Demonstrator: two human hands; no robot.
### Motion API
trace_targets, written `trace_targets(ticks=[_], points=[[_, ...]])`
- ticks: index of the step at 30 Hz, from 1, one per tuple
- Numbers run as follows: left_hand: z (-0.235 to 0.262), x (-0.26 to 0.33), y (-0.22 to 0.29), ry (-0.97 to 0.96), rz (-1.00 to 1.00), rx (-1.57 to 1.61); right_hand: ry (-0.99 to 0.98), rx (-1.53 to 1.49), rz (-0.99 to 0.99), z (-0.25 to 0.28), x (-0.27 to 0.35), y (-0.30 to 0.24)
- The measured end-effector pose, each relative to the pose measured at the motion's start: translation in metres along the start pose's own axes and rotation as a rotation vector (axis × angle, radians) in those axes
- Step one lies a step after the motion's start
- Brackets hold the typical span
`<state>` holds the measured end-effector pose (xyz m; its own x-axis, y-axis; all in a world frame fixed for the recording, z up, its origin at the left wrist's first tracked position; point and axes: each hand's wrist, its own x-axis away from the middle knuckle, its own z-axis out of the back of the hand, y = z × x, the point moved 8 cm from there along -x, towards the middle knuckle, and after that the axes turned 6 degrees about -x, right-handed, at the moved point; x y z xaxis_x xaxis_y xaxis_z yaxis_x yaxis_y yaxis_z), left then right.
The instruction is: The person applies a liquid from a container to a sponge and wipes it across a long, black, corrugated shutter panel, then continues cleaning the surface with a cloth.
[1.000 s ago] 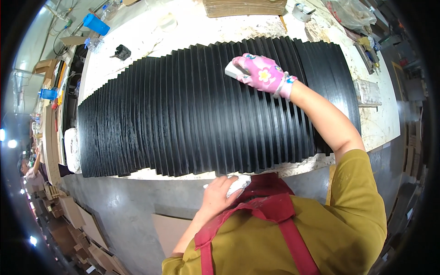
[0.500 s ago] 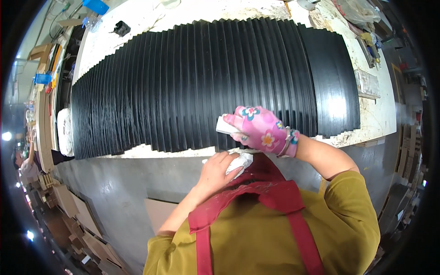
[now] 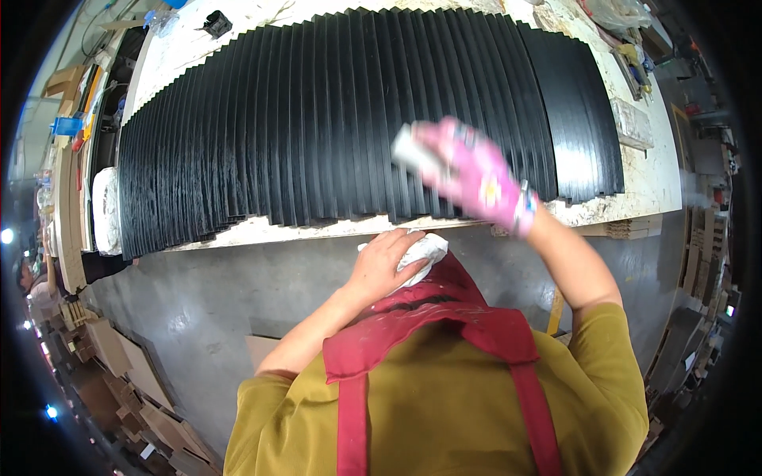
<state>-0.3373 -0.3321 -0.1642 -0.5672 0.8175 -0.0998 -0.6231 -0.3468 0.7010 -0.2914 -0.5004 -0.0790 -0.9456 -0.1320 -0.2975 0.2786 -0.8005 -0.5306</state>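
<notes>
A long black pleated bellows cover (image 3: 317,119) lies stretched across the white table, its right end a smooth flat panel (image 3: 583,119). My right hand (image 3: 476,170), in a pink flowered glove and smeared by motion, is over the pleats right of the middle. Its fingers are closed round a small white block (image 3: 418,152); whether the block touches the pleats I cannot tell. My bare left hand (image 3: 385,262) is at the near table edge in front of my red apron, its fingers wrapped over a crumpled white cloth (image 3: 426,250).
The white table (image 3: 238,236) shows glue-like stains. A wrapped white bundle (image 3: 105,213) stands by the cover's left end, a pale wrapped block (image 3: 633,124) by its right. Tools and a plastic bag (image 3: 619,12) lie at the far right. Cardboard (image 3: 107,345) leans at the left.
My right hand has moved away from me and slightly right over the pleats, with the white block in it. My left hand keeps the cloth. The whole view has shifted a little.
</notes>
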Motion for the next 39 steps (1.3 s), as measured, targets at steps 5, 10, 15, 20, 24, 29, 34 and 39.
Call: trace_targets(ticks=[5, 10, 15, 20, 24, 29, 34, 39], points=[[0.008, -0.009, 0.001, 0.020, -0.013, 0.022, 0.192, 0.064, -0.200, 0.003, -0.075, 0.074], [0.014, -0.002, -0.009, 0.040, 0.113, 0.087, -0.016, 0.174, 0.076, -0.038, -0.026, -0.024], [0.011, -0.002, -0.002, 0.055, 0.089, 0.161, 0.024, -0.117, -0.010, -0.005, -0.035, -0.007], [0.007, 0.000, -0.008, 0.066, 0.103, 0.106, -0.149, 0.108, -0.004, -0.035, -0.025, -0.019], [0.010, 0.005, -0.004, 0.152, 0.026, 0.100, -0.240, -0.149, 0.122, -0.037, -0.012, -0.039], [0.006, -0.005, -0.001, 0.103, 0.032, 0.137, 0.086, 0.143, -0.038, -0.038, -0.088, 0.016], [0.011, 0.017, -0.028, 0.159, 0.128, 0.025, -0.319, -0.167, 0.217, -0.068, -0.019, -0.073], [0.008, 0.021, -0.011, -0.002, 0.157, 0.120, 0.208, -0.092, -0.183, 0.052, -0.048, 0.075]])
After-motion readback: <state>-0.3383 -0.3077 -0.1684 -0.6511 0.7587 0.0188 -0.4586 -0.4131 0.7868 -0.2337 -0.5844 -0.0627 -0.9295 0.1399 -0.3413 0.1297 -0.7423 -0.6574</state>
